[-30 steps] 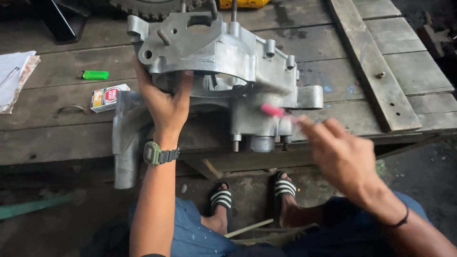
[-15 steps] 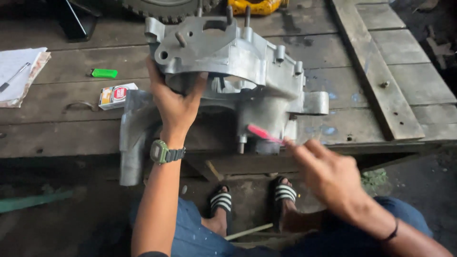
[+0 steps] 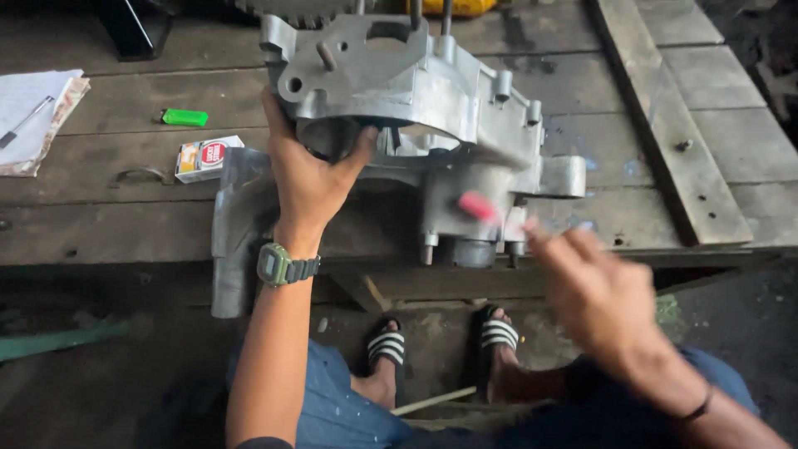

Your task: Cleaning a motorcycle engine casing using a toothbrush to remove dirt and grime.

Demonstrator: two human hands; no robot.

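A person's left hand (image 3: 312,179) grips a cast-aluminium engine casing (image 3: 407,108), dull grey and ribbed with bosses and bolt holes, resting at the near edge of a weathered plank workbench (image 3: 108,179); the fingers are spread, thumb hooked on the rim of its round opening; a green-strapped wristwatch (image 3: 278,266) sits below them; the right hand (image 3: 603,295), blurred, holds a pink-tipped tool (image 3: 478,205) against the casing's lower face, though whether its fingers pinch cannot be told; left of the fingers lie a green lighter (image 3: 184,117) and small carton (image 3: 208,156).
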